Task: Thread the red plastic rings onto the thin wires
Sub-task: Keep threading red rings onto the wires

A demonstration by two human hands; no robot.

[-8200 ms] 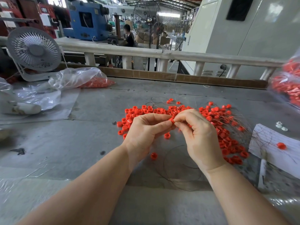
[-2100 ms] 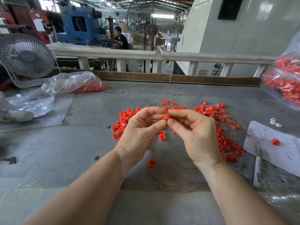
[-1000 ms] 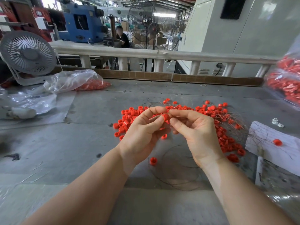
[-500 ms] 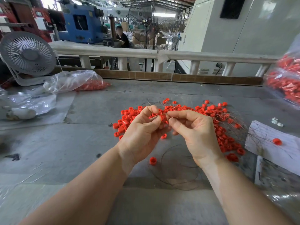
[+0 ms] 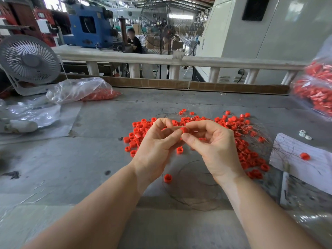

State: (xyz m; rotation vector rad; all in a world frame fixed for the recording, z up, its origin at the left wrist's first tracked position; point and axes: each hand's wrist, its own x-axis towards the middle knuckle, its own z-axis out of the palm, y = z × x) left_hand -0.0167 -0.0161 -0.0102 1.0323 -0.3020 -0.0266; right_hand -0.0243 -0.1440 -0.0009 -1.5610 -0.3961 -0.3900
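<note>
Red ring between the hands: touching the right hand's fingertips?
Touching. The head view shows the red ring pinched at the right hand's fingertips, with the left hand's fingertips against it too.

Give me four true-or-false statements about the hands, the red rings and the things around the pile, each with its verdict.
1. A small red plastic ring is pinched between the fingertips of the left hand and right hand. True.
2. The white desk fan stands at the table's right edge. False: it stands far left.
3. A single red ring lies on the white paper sheet. True.
4. The loose ring pile sits in a tray. False: it lies on the grey table.
</note>
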